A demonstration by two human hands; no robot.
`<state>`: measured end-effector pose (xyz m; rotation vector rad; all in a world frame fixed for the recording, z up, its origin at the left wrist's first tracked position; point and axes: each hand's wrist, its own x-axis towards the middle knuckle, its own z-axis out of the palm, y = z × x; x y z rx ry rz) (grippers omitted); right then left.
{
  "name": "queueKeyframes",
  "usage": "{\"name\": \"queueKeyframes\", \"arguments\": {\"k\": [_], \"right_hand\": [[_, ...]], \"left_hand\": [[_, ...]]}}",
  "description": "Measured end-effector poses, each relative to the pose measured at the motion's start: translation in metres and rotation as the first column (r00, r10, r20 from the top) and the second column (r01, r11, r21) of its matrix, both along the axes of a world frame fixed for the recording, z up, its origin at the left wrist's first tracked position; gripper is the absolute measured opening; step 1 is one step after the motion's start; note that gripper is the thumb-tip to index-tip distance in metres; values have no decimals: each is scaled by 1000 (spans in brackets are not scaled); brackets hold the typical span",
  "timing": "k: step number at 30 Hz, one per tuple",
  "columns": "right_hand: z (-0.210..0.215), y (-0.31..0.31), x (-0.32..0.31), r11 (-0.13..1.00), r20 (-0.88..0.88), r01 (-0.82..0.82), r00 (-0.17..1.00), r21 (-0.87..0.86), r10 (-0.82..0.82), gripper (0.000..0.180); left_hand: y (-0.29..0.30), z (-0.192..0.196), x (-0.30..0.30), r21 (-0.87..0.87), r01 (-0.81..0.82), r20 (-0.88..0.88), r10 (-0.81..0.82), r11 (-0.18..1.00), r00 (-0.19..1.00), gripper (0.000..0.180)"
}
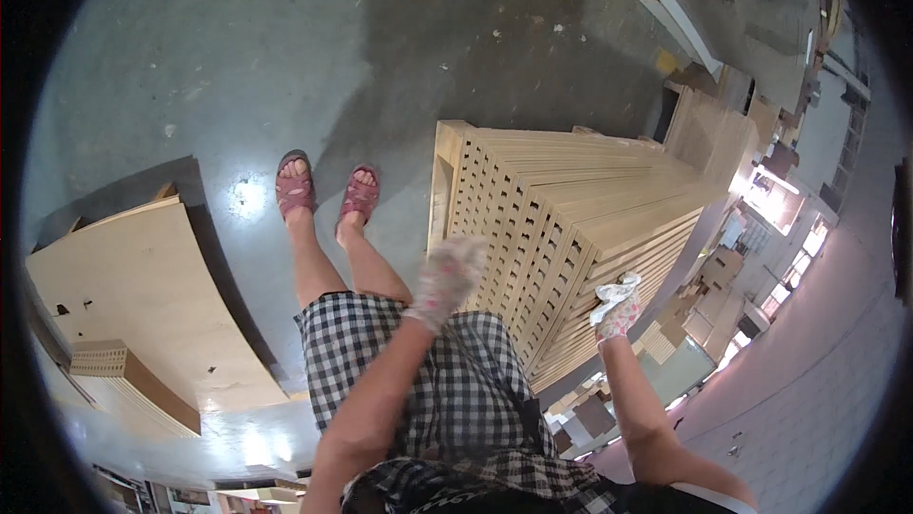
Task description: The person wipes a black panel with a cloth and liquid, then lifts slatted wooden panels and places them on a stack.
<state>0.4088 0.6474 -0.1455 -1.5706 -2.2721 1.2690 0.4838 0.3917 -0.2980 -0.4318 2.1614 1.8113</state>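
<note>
A tall stack of light wooden boards point(618, 191) stands to my right, its near end lined with rows of dark slots. My right hand point(620, 318), in a white patterned glove, is closed on a crumpled white cloth point(616, 291). Both are at the stack's edge nearest my body; whether the cloth touches the wood I cannot tell. My left hand point(445, 284), gloved alike, hovers over my checked garment close to the slotted end. Motion smears its fingers, so their position and anything in them are unclear.
Left of my feet a pale wooden panel point(152, 276) lies raised off the grey floor point(238, 58), bearing a smaller stack of slotted boards point(133, 381). White-edged panels point(689, 15) lie at the far right. Cartons and boards crowd the background beyond the tall stack.
</note>
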Motion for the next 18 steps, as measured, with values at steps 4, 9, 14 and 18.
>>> {"name": "queueKeyframes", "arguments": {"k": [4, 9, 14, 18], "right_hand": [[2, 5, 1, 1000, 17, 25, 1000, -7, -25, 21], [1, 15, 5, 996, 66, 15, 998, -83, -10, 23], [12, 67, 16, 933, 270, -334, 918, 133, 290, 41], [31, 42, -2, 798, 527, -519, 791, 307, 312, 44]], "left_hand": [[8, 54, -9, 394, -7, 55, -16, 919, 998, 21], [-86, 62, 13, -36, 170, 213, -158, 985, 964, 20], [-180, 77, 16, -283, 84, 404, 39, 956, 914, 19], [-228, 61, 55, -271, -87, 385, 191, 959, 903, 18]]}}
